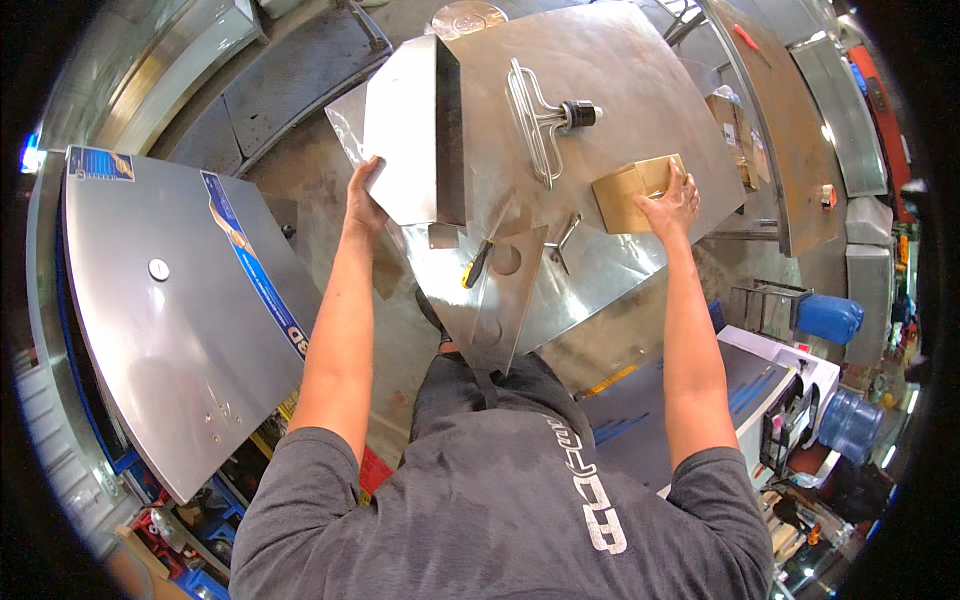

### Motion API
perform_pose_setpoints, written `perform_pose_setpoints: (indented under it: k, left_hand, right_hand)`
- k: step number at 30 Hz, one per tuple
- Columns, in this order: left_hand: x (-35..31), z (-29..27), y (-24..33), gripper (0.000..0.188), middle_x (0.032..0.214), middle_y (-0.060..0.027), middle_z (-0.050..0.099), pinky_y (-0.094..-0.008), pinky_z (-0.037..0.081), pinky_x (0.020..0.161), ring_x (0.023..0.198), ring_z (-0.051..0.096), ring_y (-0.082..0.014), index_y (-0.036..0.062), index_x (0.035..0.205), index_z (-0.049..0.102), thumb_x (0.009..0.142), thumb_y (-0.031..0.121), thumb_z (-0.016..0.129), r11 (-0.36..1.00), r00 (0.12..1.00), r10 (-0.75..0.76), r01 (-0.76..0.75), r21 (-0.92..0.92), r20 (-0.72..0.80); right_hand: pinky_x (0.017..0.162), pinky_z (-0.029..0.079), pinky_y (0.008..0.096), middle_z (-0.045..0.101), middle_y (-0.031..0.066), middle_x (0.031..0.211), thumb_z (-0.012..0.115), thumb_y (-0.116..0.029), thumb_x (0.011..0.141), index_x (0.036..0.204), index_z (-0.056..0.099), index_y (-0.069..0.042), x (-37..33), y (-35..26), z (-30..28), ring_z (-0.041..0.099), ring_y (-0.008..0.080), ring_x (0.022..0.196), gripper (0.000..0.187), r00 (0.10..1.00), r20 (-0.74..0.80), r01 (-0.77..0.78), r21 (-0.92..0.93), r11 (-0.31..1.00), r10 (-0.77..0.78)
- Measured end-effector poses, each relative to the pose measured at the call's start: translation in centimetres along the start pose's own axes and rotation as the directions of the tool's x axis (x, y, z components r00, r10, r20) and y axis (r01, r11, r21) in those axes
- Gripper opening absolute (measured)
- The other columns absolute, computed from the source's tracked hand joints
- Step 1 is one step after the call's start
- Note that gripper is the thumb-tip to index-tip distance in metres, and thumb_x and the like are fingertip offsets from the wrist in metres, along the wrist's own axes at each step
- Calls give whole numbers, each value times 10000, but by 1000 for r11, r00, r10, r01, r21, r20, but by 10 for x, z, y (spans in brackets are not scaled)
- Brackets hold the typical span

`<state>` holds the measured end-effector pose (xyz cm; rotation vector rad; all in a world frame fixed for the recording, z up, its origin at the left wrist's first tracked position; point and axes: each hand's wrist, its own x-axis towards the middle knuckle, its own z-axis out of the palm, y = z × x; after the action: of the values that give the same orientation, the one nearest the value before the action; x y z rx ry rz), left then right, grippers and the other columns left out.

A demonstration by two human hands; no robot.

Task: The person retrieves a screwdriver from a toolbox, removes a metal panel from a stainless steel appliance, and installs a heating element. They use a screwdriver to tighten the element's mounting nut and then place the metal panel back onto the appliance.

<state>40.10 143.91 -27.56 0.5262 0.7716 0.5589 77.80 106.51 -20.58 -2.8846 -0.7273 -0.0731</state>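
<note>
My left hand [365, 195] grips the near left edge of a folded sheet-metal piece [402, 140], thumb on top and the other fingers mostly hidden. On the right, my right hand [674, 208] is closed over the near corner of a small brown cardboard box [618, 195], thumb and fingers on either side. Between them, a heating element [540, 125] of bent tubes with a black threaded head lies on the metal-topped table [620, 70]. Nearer to me are a yellow-and-black screwdriver [478, 263], a flat metal plate with round holes [515, 300] and a metal T-shaped tool [566, 243].
A large steel panel [150, 330] stands at the left. At the right is another worktable [790, 130] with a red-handled tool [745, 37]. Blue water jugs [850, 420] and a dark-topped surface [640, 420] are at the lower right. A round metal disc [468, 18] lies at the far edge.
</note>
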Motion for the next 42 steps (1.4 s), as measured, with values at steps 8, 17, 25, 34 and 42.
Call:
perform_pose_setpoints:
  k: [8, 17, 25, 34, 42]
  left_hand:
    - [36, 52, -8, 912, 1366, -133, 601, -388, 412, 1098, 1285, 552, -232, 35, 1503, 414, 829, 537, 768, 826, 993, 17, -78, 558, 114]
    - [-30, 70, -13, 717, 1527, -281, 447, -440, 297, 1220, 1453, 392, -396, -69, 1450, 470, 947, 406, 659, 127, 802, 581, -259, 958, 140]
    - [-286, -36, -146, 457, 1128, -171, 692, -435, 529, 906, 1042, 674, -331, 33, 1262, 624, 922, 332, 688, 401, 886, 440, -49, 915, -145]
    - [-460, -245, -242, 396, 1041, -171, 737, -462, 536, 890, 1021, 694, -350, 38, 1028, 734, 893, 407, 688, 734, 497, 317, 410, 541, -808]
    - [-463, -315, -177, 496, 1112, -165, 738, -464, 544, 894, 1046, 699, -354, 26, 1255, 636, 934, 401, 681, 592, 781, 311, 287, 753, -541]
  right_hand:
    - [1205, 246, 552, 351, 297, 1552, 810, -493, 654, 1569, 314, -264, -2, 0, 0, 328, 459, 1456, 1066, 999, -37, 27, -10, 1000, -27]
    - [1132, 398, 428, 568, 83, 1460, 875, -386, 636, 1441, 550, -166, -5, 12, 0, 482, 294, 1366, 895, 935, -232, 332, 298, 895, -270]
    - [1147, 362, 536, 411, 163, 1591, 719, -580, 791, 1583, 350, -233, 10, 25, 8, 436, 366, 1422, 940, 996, 5, 88, -181, 979, -88]
    - [1111, 412, 497, 513, 239, 1471, 636, -592, 939, 1490, 480, -71, -33, -95, -51, 495, 383, 1362, 774, 821, -441, 441, 87, 893, -363]
    - [1143, 411, 492, 507, 229, 1482, 621, -354, 1028, 1495, 433, -22, -273, -340, -126, 503, 338, 1373, 603, 542, -462, 792, 561, 242, -702]
